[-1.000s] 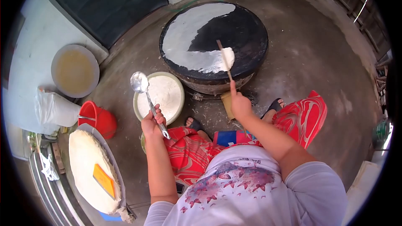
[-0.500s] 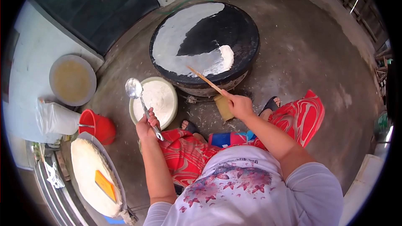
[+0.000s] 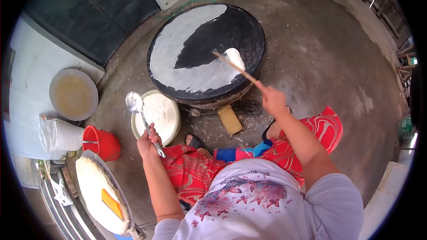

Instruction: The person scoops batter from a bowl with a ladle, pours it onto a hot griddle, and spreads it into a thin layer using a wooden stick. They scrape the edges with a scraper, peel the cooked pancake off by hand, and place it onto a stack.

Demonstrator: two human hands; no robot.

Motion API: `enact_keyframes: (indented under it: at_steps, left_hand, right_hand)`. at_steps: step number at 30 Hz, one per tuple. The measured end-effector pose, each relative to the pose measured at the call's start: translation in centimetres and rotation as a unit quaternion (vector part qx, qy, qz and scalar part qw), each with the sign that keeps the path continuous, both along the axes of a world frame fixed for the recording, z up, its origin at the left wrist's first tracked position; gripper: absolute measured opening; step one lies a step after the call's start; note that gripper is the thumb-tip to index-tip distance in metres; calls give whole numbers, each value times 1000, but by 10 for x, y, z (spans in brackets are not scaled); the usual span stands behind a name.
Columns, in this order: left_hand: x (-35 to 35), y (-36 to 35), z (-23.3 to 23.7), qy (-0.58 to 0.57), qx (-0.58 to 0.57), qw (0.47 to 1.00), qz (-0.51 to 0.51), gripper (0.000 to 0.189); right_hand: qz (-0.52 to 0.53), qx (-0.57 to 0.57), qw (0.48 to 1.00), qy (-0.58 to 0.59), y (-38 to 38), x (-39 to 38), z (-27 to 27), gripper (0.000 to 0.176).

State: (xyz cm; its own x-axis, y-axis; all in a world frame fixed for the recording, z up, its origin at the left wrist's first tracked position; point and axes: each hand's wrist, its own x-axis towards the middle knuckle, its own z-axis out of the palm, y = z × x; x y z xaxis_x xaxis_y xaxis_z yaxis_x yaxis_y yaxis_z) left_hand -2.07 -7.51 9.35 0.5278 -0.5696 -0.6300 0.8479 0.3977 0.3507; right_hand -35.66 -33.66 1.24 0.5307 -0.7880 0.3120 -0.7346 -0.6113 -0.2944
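My left hand (image 3: 149,143) is closed round the handle of a metal ladle (image 3: 134,102), whose batter-smeared bowl is raised at the edge of a tub of white batter (image 3: 159,114). In my right hand (image 3: 273,101) is a thin wooden spreading stick (image 3: 240,70), its far end over the round black griddle (image 3: 242,26). A pale layer of batter (image 3: 167,58) curves along the griddle's left and near side, leaving a dark bare patch. A thick white lump of batter (image 3: 234,57) sits beside the stick on the right; whether they touch is hard to tell.
At the left stand a red bucket (image 3: 103,143), a white bag-covered container (image 3: 66,137) and a round pan (image 3: 73,94) against the wall. A stack of pale flat sheets (image 3: 95,191) bears an orange scraper (image 3: 112,203). A yellowish block (image 3: 230,120) lies below the griddle.
My right hand has moved the stick rightward along the griddle, to the thick lump. The pale layer now reaches further round the near side. My left hand still holds the ladle up.
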Motion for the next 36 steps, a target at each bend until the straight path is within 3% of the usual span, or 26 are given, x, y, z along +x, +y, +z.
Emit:
enact_keyframes:
  at_steps: [3, 5, 7, 8, 10, 11, 13, 17, 19, 20, 23, 27, 31, 33, 36]
  left_hand:
    - [-1, -5, -1, -2, -4, 1000, -3, 30]
    - [0, -9, -2, 3, 1, 1000, 2, 30]
    - [-3, -15, 1, 2, 6, 1000, 10, 31]
    - [-3, -16, 2, 5, 7, 1000, 8, 31]
    - [-3, -19, 0, 8, 13, 1000, 9, 31]
    - [-3, -21, 0, 8, 14, 1000, 11, 31]
    - [-5, -26, 1, 2, 24, 1000, 15, 31]
    - [-1, -33, -2, 12, 23, 999, 25, 31]
    - [2, -34, -6, 12, 16, 999, 27, 31]
    - [5, -33, -8, 17, 17, 999, 30, 31]
    - [8, -34, -12, 22, 18, 999, 34, 30]
    - [3, -41, -11, -6, 31, 999, 41, 30]
    - [4, -50, -12, 11, 38, 998, 55, 31]
    - [2, -54, -8, 30, 45, 996, 72, 31]
    - [-1, -60, -7, 4, 64, 995, 73, 30]
  right_hand:
    - [-75, 33, 997, -3, -33, 2, 14, 40]
    - [-122, 209, 964, -109, -31, 16, 30, 38]
    - [-9, 149, 978, -148, -14, 16, 5, 42]
    - [-9, 151, 977, -148, -10, 7, -1, 42]
    - [151, 41, 988, -6, -12, -22, -3, 47]
    - [152, 43, 987, -6, -27, -34, -5, 47]
    - [46, -32, 998, 16, -67, -48, -2, 49]
    - [9, -83, 996, 16, -109, -22, 15, 49]
    - [-19, 167, 979, -114, -101, -9, 15, 51]
    - [-17, 166, 979, -115, -102, -14, 12, 51]
    - [174, -12, 984, 37, -117, -59, 2, 53]
    - [65, -115, 990, 40, -190, -41, 3, 51]
    - [3, -25, 999, -31, -203, 3, 4, 47]
    - [194, 71, 976, -66, -186, -16, 15, 45]
    - [154, 0, 988, 4, -222, -59, 4, 45]
